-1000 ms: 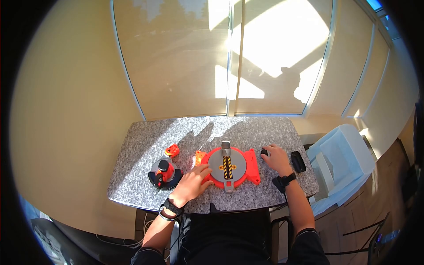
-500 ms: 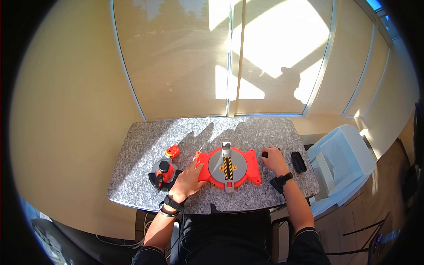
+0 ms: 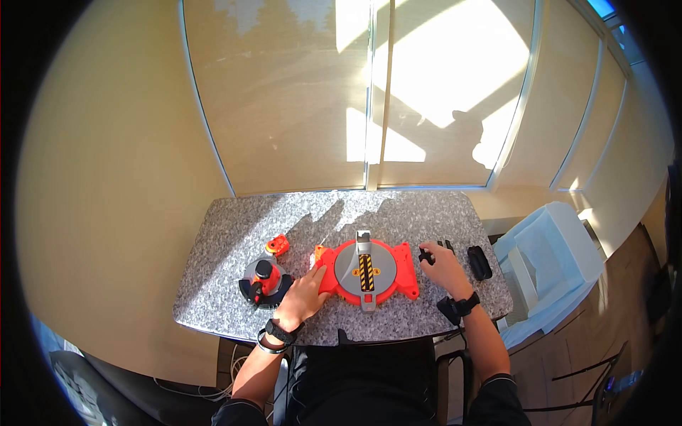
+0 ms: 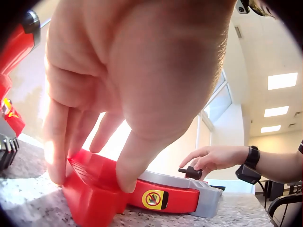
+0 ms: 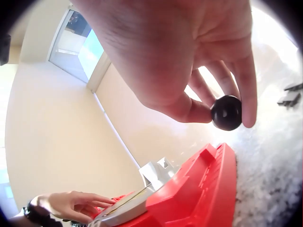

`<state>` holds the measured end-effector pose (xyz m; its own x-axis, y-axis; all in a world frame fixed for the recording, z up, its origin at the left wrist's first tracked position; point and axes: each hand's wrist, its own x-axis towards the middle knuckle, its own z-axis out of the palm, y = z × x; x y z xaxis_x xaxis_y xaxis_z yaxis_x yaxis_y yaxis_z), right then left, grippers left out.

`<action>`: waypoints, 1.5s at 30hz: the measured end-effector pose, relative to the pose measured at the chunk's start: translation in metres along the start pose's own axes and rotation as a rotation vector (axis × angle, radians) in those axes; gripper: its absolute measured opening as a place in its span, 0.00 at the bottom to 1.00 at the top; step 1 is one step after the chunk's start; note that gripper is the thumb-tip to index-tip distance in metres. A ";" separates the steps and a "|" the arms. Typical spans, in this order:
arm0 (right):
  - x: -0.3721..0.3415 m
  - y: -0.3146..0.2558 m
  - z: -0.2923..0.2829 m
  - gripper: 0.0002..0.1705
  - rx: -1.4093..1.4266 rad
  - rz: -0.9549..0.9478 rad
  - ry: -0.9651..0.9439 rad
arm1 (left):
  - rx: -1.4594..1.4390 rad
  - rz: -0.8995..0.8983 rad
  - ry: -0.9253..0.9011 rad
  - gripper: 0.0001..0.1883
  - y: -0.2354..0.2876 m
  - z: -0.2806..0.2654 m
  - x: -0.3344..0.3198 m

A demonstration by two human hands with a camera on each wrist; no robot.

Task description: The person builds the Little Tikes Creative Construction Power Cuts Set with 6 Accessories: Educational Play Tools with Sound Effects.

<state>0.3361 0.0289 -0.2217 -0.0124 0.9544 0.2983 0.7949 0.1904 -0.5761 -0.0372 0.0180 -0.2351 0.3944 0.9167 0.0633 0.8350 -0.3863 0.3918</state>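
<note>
In the middle of the tabletop lies a red plastic saw base with a round grey turntable and a hazard-striped slot. My left hand grips its left end, thumb on the near side and fingers on the far side of the red block. To the right of the base, my right hand pinches a small black piece with a round end between thumb and fingers, raised above the table. A red and black toy saw head with a dark round guard stands left of my left hand.
A small orange-red part sits behind the saw head. Small black pieces lie beyond my right hand, and a black oblong case-like thing lies near the table's right edge. A blue-covered chair stands at the right.
My left hand has shifted from the turntable's edge onto the base's left end. My right hand has drawn back slightly with the black piece, uncovering small black pieces behind it.
</note>
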 end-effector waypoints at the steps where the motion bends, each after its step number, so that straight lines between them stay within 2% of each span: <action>1: -0.005 -0.002 0.001 0.26 0.028 0.012 -0.033 | -0.008 0.016 0.017 0.37 0.000 0.001 -0.001; 4: -0.018 -0.015 0.004 0.29 0.074 -0.059 -0.060 | -0.019 0.049 0.053 0.34 -0.003 0.005 -0.003; 8: -0.028 -0.025 0.003 0.30 0.053 -0.037 -0.096 | -0.057 0.061 0.105 0.31 0.001 0.004 -0.006; 13: -0.037 -0.029 0.014 0.32 0.072 -0.080 -0.010 | -0.073 0.121 0.190 0.21 0.003 0.000 -0.012; 16: -0.039 -0.031 0.017 0.32 0.089 -0.049 0.002 | -0.065 0.097 0.214 0.18 0.003 0.003 -0.013; 25: -0.040 -0.035 0.014 0.29 0.101 -0.051 0.069 | -0.052 0.126 0.227 0.17 0.009 0.017 -0.021; 28: -0.037 -0.043 0.006 0.30 0.160 -0.002 0.015 | -0.043 0.141 0.237 0.16 0.010 0.019 -0.023; 31: -0.032 -0.036 0.010 0.30 0.139 -0.012 0.042 | -0.025 0.155 0.219 0.16 0.017 0.017 -0.027; 34: -0.026 -0.031 0.015 0.29 0.111 -0.059 0.079 | 0.004 0.093 0.173 0.17 0.026 0.011 -0.030; 38: -0.017 -0.028 0.018 0.28 0.097 -0.050 0.070 | 0.004 0.096 0.176 0.17 0.032 0.010 -0.034; 40: -0.013 -0.029 0.018 0.28 0.085 -0.063 0.056 | 0.017 0.171 0.211 0.17 0.029 0.014 -0.036; 45: 0.001 -0.032 0.022 0.28 0.079 -0.035 0.036 | 0.022 0.109 0.153 0.17 0.039 0.011 -0.038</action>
<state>0.2971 0.0289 -0.2197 -0.0167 0.9382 0.3457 0.7443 0.2426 -0.6223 -0.0156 -0.0333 -0.2320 0.4215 0.8734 0.2441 0.7992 -0.4850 0.3552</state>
